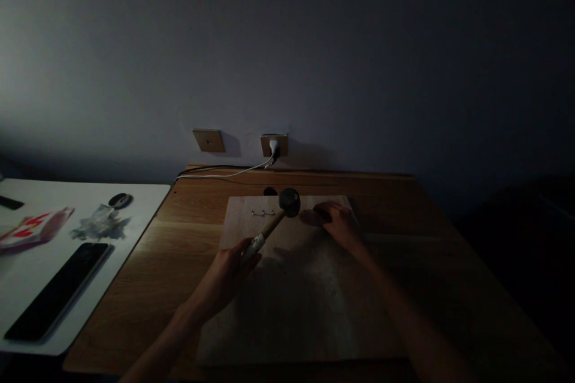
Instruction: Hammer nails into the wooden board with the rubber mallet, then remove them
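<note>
My left hand (231,269) is closed round the wooden handle of a mallet (275,218), whose dark round head hangs just above a pale wooden board (296,305). My right hand (336,221) rests on the far part of the board, right of the mallet head, fingers curled over something small and dark that I cannot make out. Three small nails (263,213) stand in a row in the board, left of the mallet head.
The board lies on a wooden table (179,251). A white table (27,275) at the left carries a black phone (58,290), a red and white packet (31,227), a crumpled wrapper (99,224) and a small round object (120,200). Wall sockets and a white cable (224,175) sit behind.
</note>
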`<state>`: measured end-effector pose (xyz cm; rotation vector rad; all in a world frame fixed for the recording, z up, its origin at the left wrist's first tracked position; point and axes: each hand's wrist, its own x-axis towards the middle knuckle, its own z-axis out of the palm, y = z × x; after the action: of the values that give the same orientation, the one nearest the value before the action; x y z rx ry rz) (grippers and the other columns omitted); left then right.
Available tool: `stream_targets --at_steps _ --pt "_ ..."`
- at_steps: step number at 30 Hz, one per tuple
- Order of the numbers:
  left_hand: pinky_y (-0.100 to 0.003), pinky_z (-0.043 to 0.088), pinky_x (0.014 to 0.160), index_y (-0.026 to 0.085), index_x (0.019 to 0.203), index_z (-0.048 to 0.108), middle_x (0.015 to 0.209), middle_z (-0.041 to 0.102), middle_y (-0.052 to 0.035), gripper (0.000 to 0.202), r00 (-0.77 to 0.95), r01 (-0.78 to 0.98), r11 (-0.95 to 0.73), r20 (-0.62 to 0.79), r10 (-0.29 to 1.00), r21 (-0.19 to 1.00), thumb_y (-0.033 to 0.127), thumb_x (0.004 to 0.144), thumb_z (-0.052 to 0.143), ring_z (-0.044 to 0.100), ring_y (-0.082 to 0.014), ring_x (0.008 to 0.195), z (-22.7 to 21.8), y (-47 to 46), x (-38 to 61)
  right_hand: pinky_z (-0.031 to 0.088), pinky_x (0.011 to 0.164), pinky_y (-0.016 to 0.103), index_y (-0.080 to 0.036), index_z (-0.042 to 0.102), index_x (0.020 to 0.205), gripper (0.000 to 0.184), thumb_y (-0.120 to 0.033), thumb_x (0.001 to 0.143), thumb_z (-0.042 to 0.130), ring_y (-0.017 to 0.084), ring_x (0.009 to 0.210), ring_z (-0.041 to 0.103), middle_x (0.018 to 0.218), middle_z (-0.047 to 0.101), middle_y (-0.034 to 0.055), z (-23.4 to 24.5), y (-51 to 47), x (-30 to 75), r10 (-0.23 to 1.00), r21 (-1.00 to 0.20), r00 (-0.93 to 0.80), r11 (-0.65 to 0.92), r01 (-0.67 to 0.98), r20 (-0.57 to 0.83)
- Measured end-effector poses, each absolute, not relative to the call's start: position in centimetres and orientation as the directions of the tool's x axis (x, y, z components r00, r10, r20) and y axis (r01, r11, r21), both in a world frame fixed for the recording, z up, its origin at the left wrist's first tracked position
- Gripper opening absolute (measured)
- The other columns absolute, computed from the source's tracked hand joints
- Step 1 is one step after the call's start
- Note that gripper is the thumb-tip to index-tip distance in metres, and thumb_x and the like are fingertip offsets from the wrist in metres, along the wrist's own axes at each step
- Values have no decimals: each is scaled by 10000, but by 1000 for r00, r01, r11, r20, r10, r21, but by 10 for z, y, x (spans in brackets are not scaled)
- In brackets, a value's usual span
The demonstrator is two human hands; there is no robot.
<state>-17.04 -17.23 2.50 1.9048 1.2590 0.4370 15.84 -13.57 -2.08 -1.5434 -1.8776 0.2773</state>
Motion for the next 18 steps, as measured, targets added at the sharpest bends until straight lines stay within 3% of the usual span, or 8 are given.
stream_targets --at_steps 8,13,18 --pt "-221 393 596 159 1163 630 782 686 -10 357 445 627 -189 -149 883 755 429 964 505 627 -156 666 22 -171 -172 562 864 382 -231 752 975 197 -157 914 581 244 929 711 971 756 79 -26 -134 159 921 -508 -106 300 807 376" --pt "-218 396 607 166 1152 629 763 668 0 337 475 606 -245 -97 874 757 420 973 498 623 -149 670 31 -169 -162 557 897 395 -248 714 1121 344 -91 843 586 244 947 700 1000 742 70 -33 -133 158 929 -510 -55 249 823 366" --pt "-235 389 601 180 1131 628 775 684 -17 306 536 584 -305 -76 841 752 406 973 495 629 -156 657 37 -157 -130 574 866 442 -209 580 1328 521 -212 814 665 275 933 700 1020 729 94 -34 -139 169 936 -582 105 119 804 335"
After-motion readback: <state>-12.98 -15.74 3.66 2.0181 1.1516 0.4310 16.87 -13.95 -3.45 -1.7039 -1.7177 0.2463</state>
